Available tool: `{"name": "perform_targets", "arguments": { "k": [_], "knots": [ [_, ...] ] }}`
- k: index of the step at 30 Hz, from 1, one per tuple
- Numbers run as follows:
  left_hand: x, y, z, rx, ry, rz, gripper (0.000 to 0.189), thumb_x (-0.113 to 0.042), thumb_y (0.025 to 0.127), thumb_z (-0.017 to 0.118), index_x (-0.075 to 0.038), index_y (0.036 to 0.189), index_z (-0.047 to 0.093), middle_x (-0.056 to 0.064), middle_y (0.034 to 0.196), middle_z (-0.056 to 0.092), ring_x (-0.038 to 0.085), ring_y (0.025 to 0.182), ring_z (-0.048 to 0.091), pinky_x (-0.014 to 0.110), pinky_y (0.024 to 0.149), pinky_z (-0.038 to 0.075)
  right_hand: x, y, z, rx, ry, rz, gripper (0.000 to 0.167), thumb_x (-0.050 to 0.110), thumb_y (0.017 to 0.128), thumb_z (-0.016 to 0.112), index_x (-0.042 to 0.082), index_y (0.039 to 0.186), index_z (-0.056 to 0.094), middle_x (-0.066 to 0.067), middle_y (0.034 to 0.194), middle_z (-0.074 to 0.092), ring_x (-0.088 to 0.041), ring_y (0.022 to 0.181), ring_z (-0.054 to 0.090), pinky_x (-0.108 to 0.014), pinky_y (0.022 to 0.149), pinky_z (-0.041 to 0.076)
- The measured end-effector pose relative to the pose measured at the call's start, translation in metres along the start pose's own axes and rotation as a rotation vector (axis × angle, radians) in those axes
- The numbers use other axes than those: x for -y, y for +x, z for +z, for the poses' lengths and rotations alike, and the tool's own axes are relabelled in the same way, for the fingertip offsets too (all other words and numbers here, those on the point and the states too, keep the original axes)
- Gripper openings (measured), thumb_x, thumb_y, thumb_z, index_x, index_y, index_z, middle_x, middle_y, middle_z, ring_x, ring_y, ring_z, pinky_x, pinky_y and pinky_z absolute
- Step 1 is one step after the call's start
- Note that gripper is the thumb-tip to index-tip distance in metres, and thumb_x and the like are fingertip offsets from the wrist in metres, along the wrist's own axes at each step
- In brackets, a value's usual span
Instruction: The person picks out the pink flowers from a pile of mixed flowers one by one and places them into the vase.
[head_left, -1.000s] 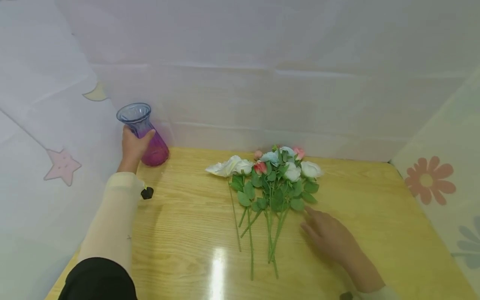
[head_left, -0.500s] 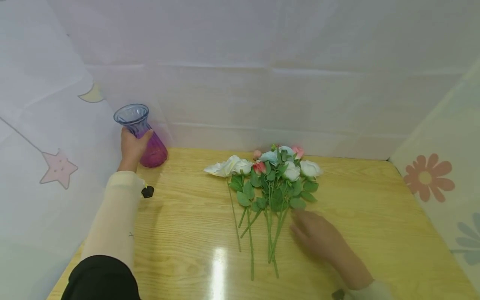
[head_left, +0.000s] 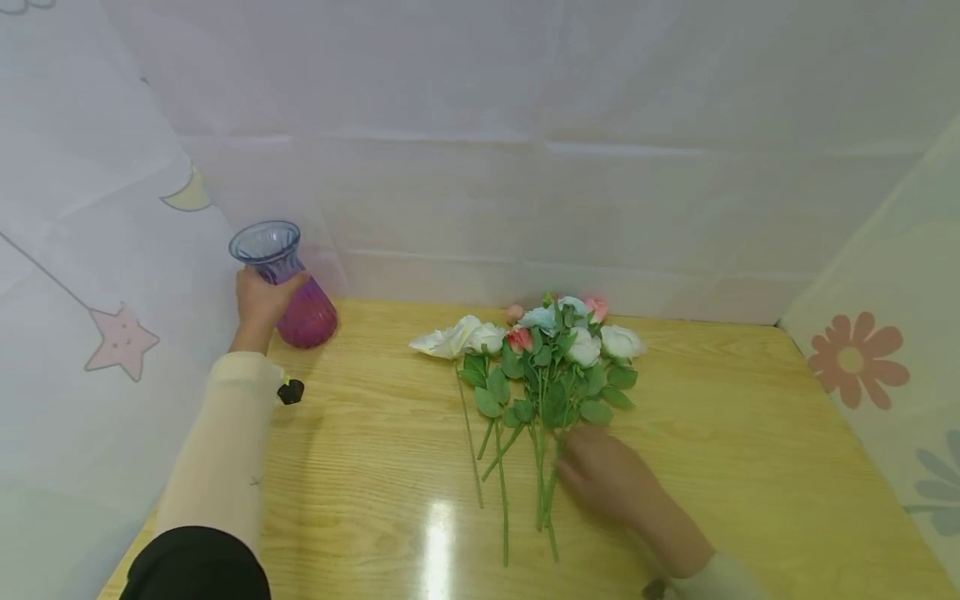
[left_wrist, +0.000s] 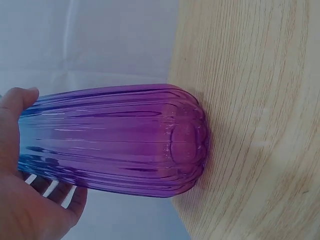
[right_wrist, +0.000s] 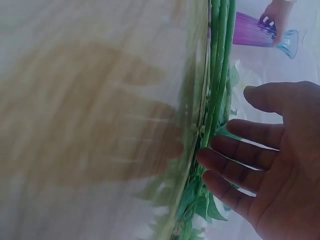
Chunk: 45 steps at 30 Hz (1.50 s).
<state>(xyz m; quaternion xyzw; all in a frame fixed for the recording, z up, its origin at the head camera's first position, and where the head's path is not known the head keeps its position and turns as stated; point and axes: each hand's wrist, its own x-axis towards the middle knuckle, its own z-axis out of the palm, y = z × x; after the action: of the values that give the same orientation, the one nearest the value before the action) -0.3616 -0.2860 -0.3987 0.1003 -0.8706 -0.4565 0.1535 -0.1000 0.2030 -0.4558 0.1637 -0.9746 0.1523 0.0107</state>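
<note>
A ribbed glass vase (head_left: 313,315), blue at the mouth and purple below, stands at the back left of the table. My left hand (head_left: 258,307) grips it around the neck, thumb on one side and fingers on the other, as the left wrist view shows on the vase (left_wrist: 115,140). Several artificial flowers lie mid-table: white roses (head_left: 583,347), a red bud (head_left: 520,339), pale blue and pink blooms, with green leaves and long stems (head_left: 539,483). My right hand (head_left: 611,475) is beside these stems; in the right wrist view its loosely extended fingertips overlap the stems (right_wrist: 220,65).
The wooden table (head_left: 360,450) meets a pale cloth backdrop (head_left: 450,192) at the back and sides. A printed star (head_left: 122,342) decorates the left cloth and a printed flower (head_left: 855,358) the right one. A light glare lies near the table's front.
My right hand has moved left from beside the leaves to the stems. The left hand keeps its grip on the vase, which stays in about the same place. The flowers lie as before.
</note>
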Motion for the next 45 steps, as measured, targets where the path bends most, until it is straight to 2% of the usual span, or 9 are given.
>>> {"name": "perform_targets", "arguments": {
  "k": [4,9,13,17,26,30,34,40,45],
  "knots": [
    [-0.002,-0.003,-0.001,0.037,-0.039,-0.02,0.088,-0.036,0.088,0.076,0.0,0.154,0.03,0.024,0.152,0.044,0.039,0.141,0.042,0.046,0.122,0.029,0.003,0.004,0.004,-0.009,-0.025,-0.047,0.038,0.023,0.097,0.065,0.005,0.13,0.064,-0.013,0.124,0.066,-0.032,0.114,0.064,-0.049,0.098,0.054],
    [-0.002,-0.008,-0.001,0.079,-0.049,-0.064,0.098,-0.043,0.088,0.074,-0.007,0.16,0.018,0.022,0.158,0.037,0.039,0.146,0.035,0.049,0.123,0.025,0.004,0.008,0.008,-0.001,-0.04,-0.137,0.036,0.024,0.097,0.066,0.013,0.131,0.068,-0.014,0.127,0.064,-0.031,0.114,0.062,-0.049,0.097,0.054],
    [-0.001,-0.012,-0.001,0.105,-0.054,-0.043,0.1,-0.046,0.088,0.074,-0.007,0.16,0.017,0.023,0.157,0.038,0.04,0.146,0.035,0.051,0.122,0.026,0.003,0.009,0.011,-0.013,-0.049,-0.185,0.03,0.024,0.096,0.068,0.013,0.123,0.071,-0.015,0.127,0.063,-0.032,0.115,0.061,-0.05,0.099,0.054],
    [-0.004,-0.018,-0.001,0.145,-0.051,-0.022,0.103,-0.048,0.087,0.076,-0.006,0.16,0.017,0.025,0.155,0.04,0.042,0.144,0.037,0.055,0.121,0.028,0.001,0.01,0.012,-0.049,-0.066,-0.205,0.022,0.02,0.094,0.069,0.011,0.114,0.073,-0.013,0.12,0.065,-0.029,0.109,0.063,-0.047,0.095,0.055],
    [-0.01,-0.034,-0.001,0.205,-0.018,0.014,0.105,-0.049,0.087,0.075,-0.003,0.159,0.016,0.029,0.153,0.04,0.048,0.141,0.039,0.062,0.116,0.032,-0.002,0.01,0.01,-0.045,-0.098,-0.1,0.012,0.019,0.092,0.071,0.011,0.1,0.071,-0.006,0.104,0.063,-0.02,0.093,0.062,-0.037,0.082,0.059],
    [-0.011,-0.042,-0.001,0.221,0.004,0.035,0.104,-0.05,0.088,0.074,-0.003,0.16,0.015,0.03,0.154,0.039,0.05,0.141,0.038,0.065,0.115,0.031,-0.006,0.008,0.009,-0.065,-0.074,-0.068,0.009,0.014,0.09,0.072,0.009,0.097,0.07,-0.006,0.099,0.06,-0.016,0.085,0.06,-0.032,0.073,0.059],
    [-0.014,-0.05,-0.002,0.23,0.013,0.057,0.103,-0.049,0.088,0.074,-0.002,0.159,0.017,0.031,0.153,0.039,0.051,0.141,0.037,0.065,0.115,0.031,-0.014,0.009,0.008,-0.07,-0.027,-0.001,0.006,0.01,0.089,0.069,0.01,0.096,0.069,-0.003,0.093,0.057,-0.012,0.078,0.056,-0.028,0.066,0.056],
    [-0.014,-0.064,-0.001,0.244,0.02,0.081,0.101,-0.049,0.088,0.074,0.002,0.157,0.021,0.032,0.151,0.041,0.05,0.141,0.038,0.063,0.116,0.032,-0.027,0.01,-0.002,-0.096,-0.01,0.044,0.008,0.006,0.089,0.068,0.007,0.097,0.07,-0.005,0.093,0.059,-0.014,0.076,0.057,-0.03,0.064,0.055],
    [-0.014,-0.075,0.002,0.265,0.021,0.115,0.099,-0.051,0.088,0.074,0.004,0.154,0.025,0.033,0.148,0.044,0.049,0.139,0.04,0.061,0.115,0.034,-0.04,0.006,-0.01,-0.087,0.01,0.065,0.008,0.006,0.091,0.068,0.009,0.098,0.071,-0.005,0.097,0.062,-0.019,0.083,0.063,-0.037,0.071,0.059]
  ]
}}
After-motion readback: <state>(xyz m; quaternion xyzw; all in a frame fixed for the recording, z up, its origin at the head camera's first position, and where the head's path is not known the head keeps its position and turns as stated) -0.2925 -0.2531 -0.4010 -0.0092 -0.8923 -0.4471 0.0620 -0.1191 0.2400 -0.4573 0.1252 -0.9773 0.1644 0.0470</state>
